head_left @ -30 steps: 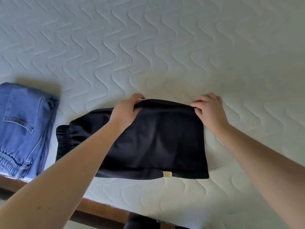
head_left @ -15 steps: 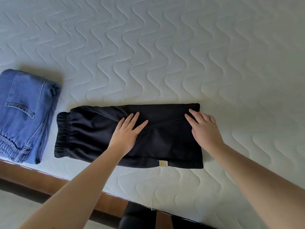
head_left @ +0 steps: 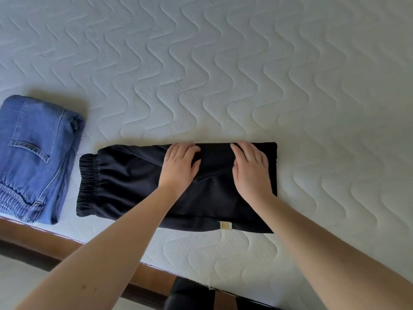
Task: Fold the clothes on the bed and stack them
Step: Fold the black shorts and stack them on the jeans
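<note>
A folded pair of soft black trousers (head_left: pixel 134 182), with a gathered elastic waistband at its left end and a small tan label on its near hem, lies close to the near edge of the white wave-quilted mattress (head_left: pixel 223 74). The left hand (head_left: pixel 180 166) and right hand (head_left: pixel 251 170) lie flat on it, fingers straight. Just beside it to the left, folded blue denim jeans (head_left: pixel 33 157) rest by the near edge, above a brown wooden bed frame (head_left: pixel 33 238).
</note>
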